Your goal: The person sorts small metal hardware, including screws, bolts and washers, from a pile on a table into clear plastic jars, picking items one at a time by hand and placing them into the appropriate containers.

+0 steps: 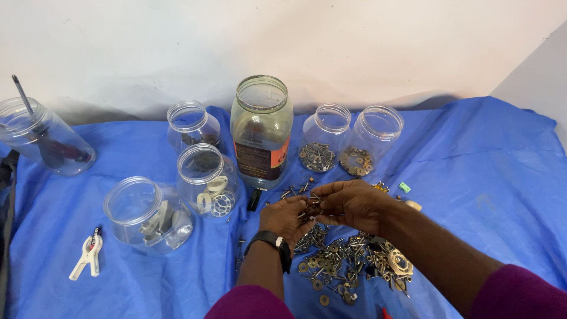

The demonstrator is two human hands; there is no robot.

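My left hand (284, 217) and my right hand (354, 204) meet over a heap of screws, washers and small metal parts (348, 266) on the blue cloth (472, 177). The left hand cups a few screws in its palm. The right hand's fingertips pinch at a screw (313, 205) between the two hands. A black band is on my left wrist (274, 241). Both sleeves are purple.
Behind the hands stand a tall glass jar (261, 130), two clear jars holding screws (323, 139) and washers (369, 139), and three clear jars (207, 177) to the left. One more jar with a screwdriver (44, 139) lies far left. A white clamp (88, 254) rests near it.
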